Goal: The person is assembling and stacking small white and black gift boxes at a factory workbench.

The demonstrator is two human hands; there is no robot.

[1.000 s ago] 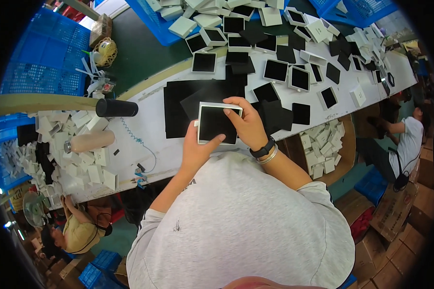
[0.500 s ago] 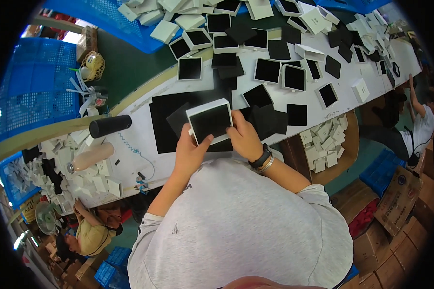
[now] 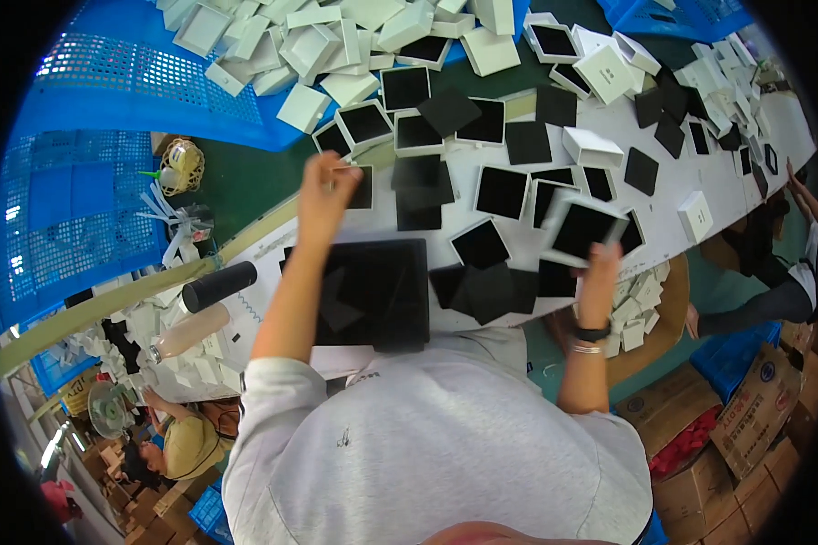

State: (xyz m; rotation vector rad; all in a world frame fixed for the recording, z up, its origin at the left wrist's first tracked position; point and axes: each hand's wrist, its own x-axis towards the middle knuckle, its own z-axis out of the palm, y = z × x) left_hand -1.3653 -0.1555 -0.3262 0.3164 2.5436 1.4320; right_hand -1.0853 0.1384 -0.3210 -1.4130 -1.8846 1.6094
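The right hand (image 3: 598, 286) grips a shallow white box (image 3: 583, 229) with a black inside by its lower edge, above the right part of the desk (image 3: 668, 204); motion blurs the box. The left hand (image 3: 325, 202) is bent into a loose pinch at the upper left of another black-filled box (image 3: 362, 189); whether it grips that one I cannot tell.

The left forearm crosses a stack of black sheets (image 3: 373, 295) and hides part of it, while the held box covers some of the boxes behind it. A heap of white boxes (image 3: 318, 45) lies at the far side, near a blue crate (image 3: 91, 200). To the left, a black cylinder (image 3: 219, 286) lies beside a pale bottle (image 3: 191, 332).

Small print marks some white lids, too fine to read; a carton (image 3: 750, 400) bears larger dark characters.
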